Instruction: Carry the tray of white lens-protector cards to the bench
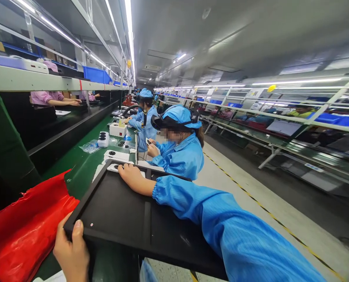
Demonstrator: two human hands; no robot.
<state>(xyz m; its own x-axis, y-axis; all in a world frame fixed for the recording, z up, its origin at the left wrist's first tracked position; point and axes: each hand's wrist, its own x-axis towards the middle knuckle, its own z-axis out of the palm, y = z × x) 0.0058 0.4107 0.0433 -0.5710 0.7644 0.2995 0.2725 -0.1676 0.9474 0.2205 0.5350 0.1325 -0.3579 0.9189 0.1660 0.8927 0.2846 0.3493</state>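
Green bench [78,162], perhaps socket [112,167] under fingers [128,169]

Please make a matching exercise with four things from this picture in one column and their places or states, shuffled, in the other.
Column one
1. Left hand
2. Right hand
3. Red sheet
4. Blue bin

Column two
A. Creased, lying to the left of the black tray
B. High up on the rack, left of the picture's middle
C. Gripping the black tray's near edge, thumb on top
D. At the black tray's far end, fingers by a white piece

Right pairs: 1-C, 2-D, 3-A, 4-B
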